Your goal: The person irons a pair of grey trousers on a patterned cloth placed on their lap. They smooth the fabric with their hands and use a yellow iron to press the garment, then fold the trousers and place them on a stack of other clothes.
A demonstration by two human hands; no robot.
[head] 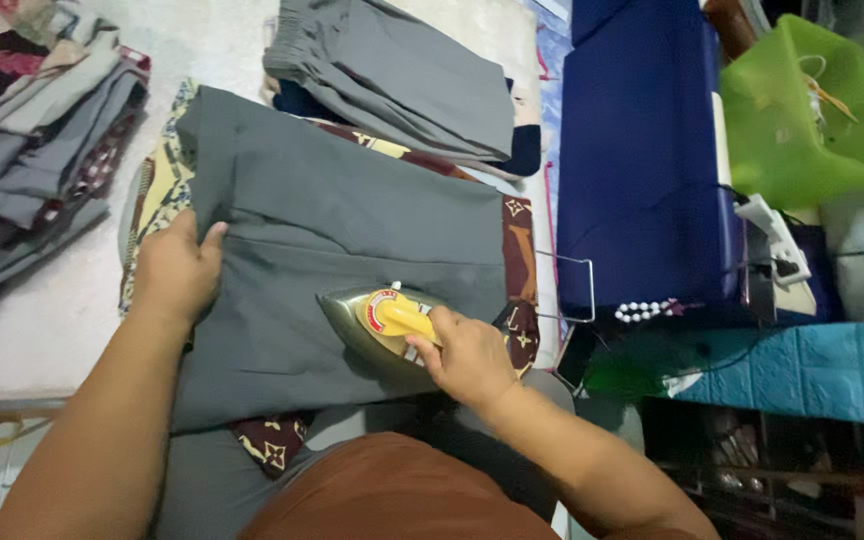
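Note:
A grey garment (pixel 322 250) lies spread flat over a patterned brown and yellow cloth (pixel 518 250). My left hand (pixel 174 272) presses flat on the garment's left edge, fingers together. My right hand (pixel 467 355) grips the yellow handle of a metal iron (pixel 372 320), which rests on the garment near its lower middle, tip pointing left.
A stack of folded clothes (pixel 32 150) sits at the far left. Folded grey trousers (pixel 392 75) lie beyond the garment. To the right are a dark blue cushion (pixel 642 150), a green plastic basket (pixel 812 110), a wire iron rest (pixel 567 290) and a teal surface (pixel 832 370).

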